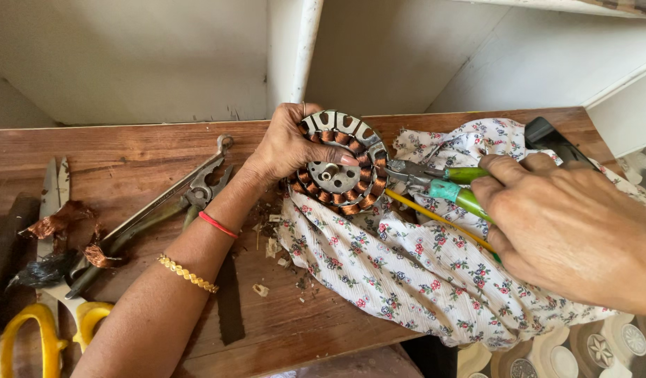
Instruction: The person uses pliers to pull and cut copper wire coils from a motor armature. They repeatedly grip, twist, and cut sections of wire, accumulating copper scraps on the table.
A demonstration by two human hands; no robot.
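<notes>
My left hand (289, 145) grips a round metal motor stator (340, 162) with copper wire coils, holding it tilted on edge over a floral cloth (414, 266). My right hand (554, 224) is closed around the green handles of a pair of pliers (435, 180). The plier jaws touch the stator's right rim, at the copper windings. A thin yellow rod (438, 220) runs under the pliers, from the stator toward my right hand. On my left wrist sit a red band and a gold chain.
On the wooden table (127, 161) lie large metal pliers (176, 199), scissors with yellow handles (46, 308), scraps of copper wire (57, 220) and small debris. A black flat object (550, 136) rests at the back right. White walls stand behind; patterned floor shows at lower right.
</notes>
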